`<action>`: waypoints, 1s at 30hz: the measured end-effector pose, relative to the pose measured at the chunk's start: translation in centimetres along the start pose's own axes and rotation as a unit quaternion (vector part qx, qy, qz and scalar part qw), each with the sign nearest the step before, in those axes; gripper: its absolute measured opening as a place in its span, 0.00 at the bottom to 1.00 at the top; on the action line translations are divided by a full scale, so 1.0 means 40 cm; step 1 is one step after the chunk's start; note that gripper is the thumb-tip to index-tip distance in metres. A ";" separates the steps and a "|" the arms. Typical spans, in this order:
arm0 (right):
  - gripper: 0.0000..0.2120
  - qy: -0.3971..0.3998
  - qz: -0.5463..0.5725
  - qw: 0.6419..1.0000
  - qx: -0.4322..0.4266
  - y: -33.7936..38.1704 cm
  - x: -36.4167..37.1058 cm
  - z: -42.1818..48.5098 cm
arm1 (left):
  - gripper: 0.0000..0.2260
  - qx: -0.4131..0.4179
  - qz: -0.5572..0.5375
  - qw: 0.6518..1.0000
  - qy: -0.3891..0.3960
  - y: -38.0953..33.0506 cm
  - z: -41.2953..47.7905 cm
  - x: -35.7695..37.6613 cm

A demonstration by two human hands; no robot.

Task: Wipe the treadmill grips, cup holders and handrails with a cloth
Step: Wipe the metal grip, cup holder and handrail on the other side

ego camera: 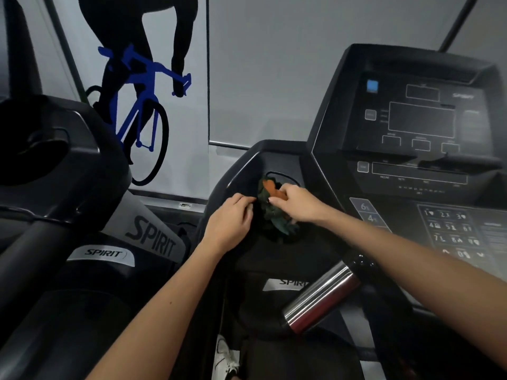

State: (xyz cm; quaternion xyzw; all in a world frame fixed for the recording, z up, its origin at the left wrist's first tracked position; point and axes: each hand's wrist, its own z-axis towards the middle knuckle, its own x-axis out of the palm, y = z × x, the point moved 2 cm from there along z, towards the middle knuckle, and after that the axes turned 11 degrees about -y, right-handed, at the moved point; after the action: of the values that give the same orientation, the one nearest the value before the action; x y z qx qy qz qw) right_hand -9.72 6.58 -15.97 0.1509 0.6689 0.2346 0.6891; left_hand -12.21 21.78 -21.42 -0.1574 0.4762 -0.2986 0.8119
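1. Sitting bunched in the cup holder point(285, 175) at the left end of the treadmill deck: the cloth point(270, 212), dark green with an orange patch on top. It fills most of the recess; only the far rim shows clear.
2. Right hand point(297, 204) is on top of the cloth, thumb and curled fingers pinching the orange part. The forearm crosses in from lower right.
3. Left hand point(229, 224) rests on the holder's left wall, fingers curled narrow, tips pinching the cloth's left edge.
4. Both hands cover the holder's near rim; I cannot tell how deep the cloth goes.
5. Chrome grip point(321, 297) lies tilted just below the right forearm, near the holder but apart from the cloth. No hand on it.
6. Console point(419, 124) rises right of the holder, screen dark. Keypad point(450, 234) sits below it, beyond the right forearm.
7. Neighbouring treadmill point(55, 149) stands to the left, with its own cup recess and "SPIRIT" badges. A gap separates the two machines.
8. Cyclist poster point(137, 91), a black rider on a blue bike, hangs on the wall behind that gap.
9. White shoe point(225, 360) shows at the bottom edge, between the forearms.
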 end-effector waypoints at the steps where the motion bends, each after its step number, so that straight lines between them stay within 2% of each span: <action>1: 0.14 -0.010 0.068 0.997 0.025 -0.003 -0.011 -0.007 | 0.16 -0.022 -0.026 0.999 0.004 -0.005 0.007 -0.006; 5: 0.13 0.024 0.319 0.940 0.121 -0.003 -0.036 -0.031 | 0.17 -0.083 -0.172 0.981 0.021 -0.064 0.037 -0.028; 8: 0.16 0.052 0.407 0.905 0.113 0.003 -0.059 -0.060 | 0.17 -0.098 -0.231 0.967 0.041 -0.125 0.054 -0.037; 10: 0.17 0.041 0.422 0.902 0.080 0.004 -0.087 -0.082 | 0.19 -0.118 -0.293 0.948 0.035 -0.156 0.059 -0.043; 13: 0.18 -0.001 0.383 0.924 0.000 -0.001 -0.153 -0.109 | 0.24 -0.141 -0.379 0.914 0.028 -0.223 0.074 -0.062; 14: 0.18 -0.018 0.371 0.928 -0.020 -0.003 -0.174 -0.112 | 0.22 -0.143 -0.387 0.911 0.026 -0.246 0.086 -0.067; 17: 0.18 -0.074 0.360 0.929 -0.044 -0.018 -0.240 -0.116 | 0.04 -0.146 -0.403 0.903 -0.001 -0.326 0.129 -0.084; 20: 0.19 -0.110 0.355 0.927 -0.056 -0.057 -0.304 -0.119 | 0.05 -0.145 -0.384 0.911 -0.021 -0.398 0.165 -0.096; 26: 0.18 -0.108 0.395 0.912 -0.016 -0.144 -0.382 -0.133 | 0.09 -0.130 -0.433 0.892 0.003 -0.500 0.185 -0.111; 30: 0.24 -0.116 0.401 0.907 0.050 -0.210 -0.387 -0.133 | 0.08 -0.123 -0.484 0.865 0.045 -0.553 0.193 -0.104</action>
State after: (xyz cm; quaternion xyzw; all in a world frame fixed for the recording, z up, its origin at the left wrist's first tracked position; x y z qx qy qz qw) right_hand -13.90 -9.18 -7.51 0.4670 0.4780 0.4380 0.6013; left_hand -14.44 7.12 -2.83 -0.4534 0.4095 -0.5999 0.5166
